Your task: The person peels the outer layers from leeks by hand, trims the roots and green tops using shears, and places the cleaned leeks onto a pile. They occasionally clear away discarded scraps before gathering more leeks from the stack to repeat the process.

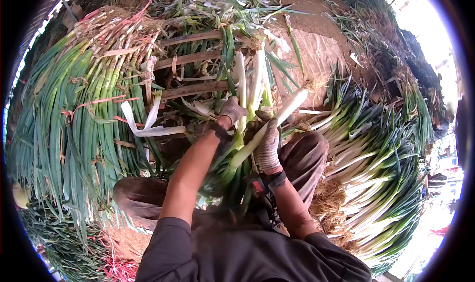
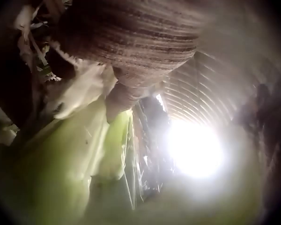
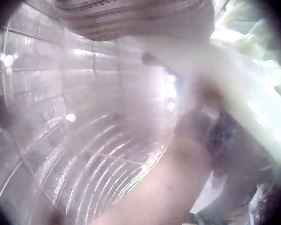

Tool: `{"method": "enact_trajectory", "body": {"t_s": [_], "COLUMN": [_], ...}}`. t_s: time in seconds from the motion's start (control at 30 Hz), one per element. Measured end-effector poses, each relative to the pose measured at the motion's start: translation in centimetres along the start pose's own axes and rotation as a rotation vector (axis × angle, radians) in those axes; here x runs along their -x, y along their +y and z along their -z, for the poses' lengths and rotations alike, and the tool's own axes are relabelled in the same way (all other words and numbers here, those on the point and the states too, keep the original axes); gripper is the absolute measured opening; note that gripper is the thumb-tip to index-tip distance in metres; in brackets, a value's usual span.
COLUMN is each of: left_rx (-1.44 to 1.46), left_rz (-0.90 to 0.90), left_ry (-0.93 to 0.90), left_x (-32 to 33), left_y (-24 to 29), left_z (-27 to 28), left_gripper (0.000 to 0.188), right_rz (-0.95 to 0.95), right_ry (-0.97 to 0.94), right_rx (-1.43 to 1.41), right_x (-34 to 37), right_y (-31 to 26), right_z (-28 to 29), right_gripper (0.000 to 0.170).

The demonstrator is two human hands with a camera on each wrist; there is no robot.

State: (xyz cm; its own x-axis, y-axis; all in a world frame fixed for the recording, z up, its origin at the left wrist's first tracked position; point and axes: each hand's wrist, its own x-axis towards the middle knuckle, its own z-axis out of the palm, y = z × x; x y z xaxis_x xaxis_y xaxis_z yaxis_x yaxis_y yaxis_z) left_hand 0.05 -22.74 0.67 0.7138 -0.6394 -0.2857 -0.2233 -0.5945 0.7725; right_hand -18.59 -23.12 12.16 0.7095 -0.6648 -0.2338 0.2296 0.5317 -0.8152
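Both hands wear striped knit gloves. In the head view my left hand (image 1: pixel 232 111) grips a leek (image 1: pixel 241 86) whose white shaft points away from me. My right hand (image 1: pixel 268 146) holds a thick leek (image 1: pixel 293 104) slanting up to the right, its rooty end outward and its green part toward my lap. Another white leek (image 1: pixel 257 74) stands between the hands, roots at the far end. The left wrist view shows gloved fingers (image 2: pixel 131 51) over pale green stalks (image 2: pixel 61 159). In the right wrist view a blurred white shaft (image 3: pixel 253 103) passes below the glove (image 3: pixel 140 18).
A big heap of green-leaved leeks (image 1: pixel 74 119) lies left, with pink ties. Cleaned leeks with white shafts (image 1: pixel 366 168) are piled right. Wooden slats (image 1: pixel 193 59) and leaf scraps lie ahead, beside a flat brown sheet (image 1: pixel 316 59). My knees (image 1: pixel 304 158) flank the hands.
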Motion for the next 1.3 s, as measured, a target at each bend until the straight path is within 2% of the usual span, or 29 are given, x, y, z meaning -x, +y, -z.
{"method": "enact_trajectory", "body": {"t_s": [0.03,0.1,0.17,0.27,0.33,0.5,0.67,0.7,0.77,0.8,0.83,0.9,1.0,1.1,1.13,1.23,1.3], "left_rx": [0.112,0.510,0.238,0.266,0.218,0.061,-0.053,-0.054,-0.069,-0.117,-0.011,0.311,0.302,0.445,0.434,0.387,0.603], "left_rz": [0.006,-0.009,-0.159,-0.365,-0.348,-0.229,-0.269,-0.322,-0.292,-0.483,-0.576,-0.464,-0.388,-0.462,-0.469,-0.224,-0.309], "left_ry": [0.014,0.010,0.093,0.173,0.241,0.254,0.363,0.352,0.212,0.247,0.315,0.172,0.232,0.248,0.210,0.045,0.469], "left_x": [-0.3,0.9,4.5,6.8,7.5,10.2,11.5,11.5,12.5,12.5,12.6,12.0,13.0,14.1,13.9,13.9,14.0], "left_y": [-0.7,-0.7,1.8,2.0,1.7,2.4,2.0,1.8,2.3,1.8,1.5,0.9,0.4,0.9,0.7,3.3,5.8], "left_z": [0.0,1.2,4.1,5.5,6.1,8.1,7.8,8.2,8.6,8.2,7.8,8.2,7.8,8.4,8.7,13.7,18.0], "left_gripper": [0.052,0.052,0.054,0.050,0.050,0.049,0.052,0.053,0.049,0.043,0.035,0.030,0.024,0.021,0.023,0.037,0.061], "right_rz": [-0.053,-0.028,-0.070,0.025,0.122,0.118,0.088,0.074,0.154,0.129,0.104,0.097,0.074,-0.079,-0.038,0.090,0.105], "right_ry": [-0.005,-0.032,-0.005,-0.026,-0.023,-0.179,-0.208,-0.213,-0.211,-0.221,-0.235,-0.235,-0.227,-0.259,-0.275,-0.320,-0.405], "right_rx": [-0.018,0.019,0.038,0.155,0.205,0.145,0.228,0.241,0.275,0.316,0.355,0.392,0.521,0.792,0.723,0.515,0.528], "right_x": [-0.6,-2.1,-3.8,-5.3,-5.5,-5.5,-6.1,-6.2,-6.4,-6.7,-7.0,-7.3,-6.9,-7.5,-7.3,-5.7,-5.5], "right_y": [0.3,0.5,0.8,-0.2,-0.5,-0.4,-0.3,-0.3,0.0,0.0,0.0,0.1,-0.3,-1.2,-1.1,-1.2,-0.9], "right_z": [0.4,1.0,1.3,-0.6,-2.3,-4.5,-5.3,-5.4,-5.8,-5.7,-5.8,-6.5,-6.7,-6.4,-6.5,-7.1,-6.6], "right_gripper": [0.061,0.054,0.052,0.046,0.044,0.045,0.046,0.047,0.048,0.047,0.046,0.044,0.038,0.032,0.031,0.025,0.025]}}
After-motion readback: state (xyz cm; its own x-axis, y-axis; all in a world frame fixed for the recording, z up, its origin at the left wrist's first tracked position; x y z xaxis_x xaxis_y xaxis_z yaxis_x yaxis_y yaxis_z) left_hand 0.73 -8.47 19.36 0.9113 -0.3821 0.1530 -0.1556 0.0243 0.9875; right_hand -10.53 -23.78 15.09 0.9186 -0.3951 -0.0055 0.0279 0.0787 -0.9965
